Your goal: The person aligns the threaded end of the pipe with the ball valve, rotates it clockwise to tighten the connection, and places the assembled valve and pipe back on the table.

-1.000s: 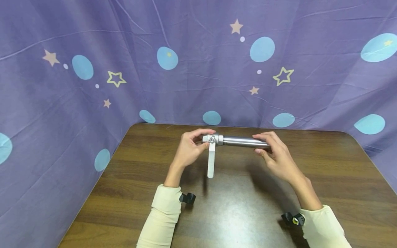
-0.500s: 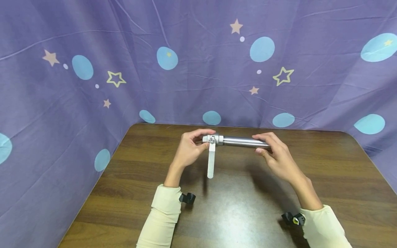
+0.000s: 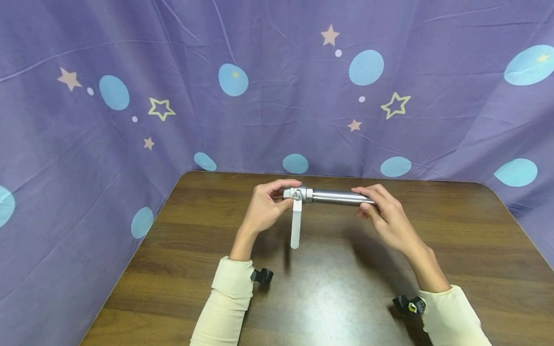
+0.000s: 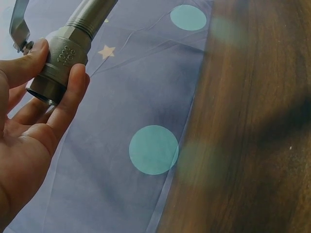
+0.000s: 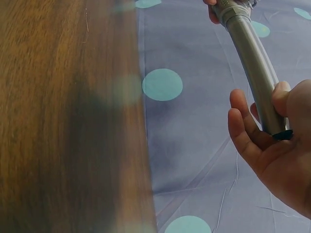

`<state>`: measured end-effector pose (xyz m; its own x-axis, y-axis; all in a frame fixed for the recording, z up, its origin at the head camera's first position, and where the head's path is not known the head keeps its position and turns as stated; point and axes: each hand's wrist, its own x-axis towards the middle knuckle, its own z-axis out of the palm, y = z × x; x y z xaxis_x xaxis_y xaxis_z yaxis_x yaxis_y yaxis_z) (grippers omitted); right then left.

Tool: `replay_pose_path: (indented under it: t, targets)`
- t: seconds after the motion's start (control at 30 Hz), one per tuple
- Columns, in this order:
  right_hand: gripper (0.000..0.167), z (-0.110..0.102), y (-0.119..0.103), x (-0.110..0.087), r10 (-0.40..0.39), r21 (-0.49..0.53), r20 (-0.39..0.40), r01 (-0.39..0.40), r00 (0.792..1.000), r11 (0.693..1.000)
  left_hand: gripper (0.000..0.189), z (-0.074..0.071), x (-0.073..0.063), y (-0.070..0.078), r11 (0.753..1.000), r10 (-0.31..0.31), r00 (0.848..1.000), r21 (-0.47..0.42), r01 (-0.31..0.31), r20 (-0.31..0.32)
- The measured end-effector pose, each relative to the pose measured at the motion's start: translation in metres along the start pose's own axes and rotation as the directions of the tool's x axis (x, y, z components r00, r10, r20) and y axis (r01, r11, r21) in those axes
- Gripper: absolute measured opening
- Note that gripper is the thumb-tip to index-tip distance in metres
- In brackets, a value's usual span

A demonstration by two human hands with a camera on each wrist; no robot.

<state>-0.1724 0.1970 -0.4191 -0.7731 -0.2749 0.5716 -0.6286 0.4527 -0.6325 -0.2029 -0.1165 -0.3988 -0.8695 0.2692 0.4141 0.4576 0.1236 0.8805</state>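
A silver ball valve (image 3: pixel 298 193) with a flat lever handle (image 3: pixel 296 226) is joined to a shiny metal pipe (image 3: pixel 335 197), held level above the table. My left hand (image 3: pixel 267 207) grips the valve body, thumb on the near side and fingers on the far side. Its open threaded end faces out past my fingers in the left wrist view, and raised lettering shows on the body (image 4: pixel 65 54). At the pipe's other end, my right hand (image 3: pixel 387 216) pinches the tube between thumb and fingers. A dark rim (image 5: pixel 283 134) marks that end in the right wrist view.
The brown wood-grain table (image 3: pixel 195 269) lies beneath both hands. A purple curtain (image 3: pixel 268 125) printed with stars and blue ovals hangs behind and to the left. Black camera mounts (image 3: pixel 261 276) sit at both sleeves.
My right thumb has shifted slightly up along the pipe, and the right fingertips now show beneath it. The left hand and the valve have stayed nearly still.
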Motion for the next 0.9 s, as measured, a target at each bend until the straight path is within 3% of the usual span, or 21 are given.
replay_pose_path:
  t: [0.3, 0.57, 0.9]
  targets:
    - [0.039, 0.0007, -0.0001, 0.0013, -0.039, -0.068, -0.015, 0.038, 0.999, 0.997, 0.041, -0.0001, -0.0001, -0.0005, 1.000, 0.001, 1.000, -0.014, -0.001, -0.001]
    - [0.055, 0.0017, -0.0015, 0.0000, -0.030, -0.078, -0.015, 0.028, 0.999, 0.997, 0.042, -0.0009, 0.0007, -0.0014, 1.000, 0.007, 1.000, -0.019, -0.007, -0.014]
    - [0.054, 0.0035, -0.0026, 0.0033, -0.110, -0.098, -0.093, 0.101, 0.990, 0.990, 0.042, -0.0015, 0.0009, -0.0002, 0.999, 0.004, 1.000, -0.036, -0.005, -0.018]
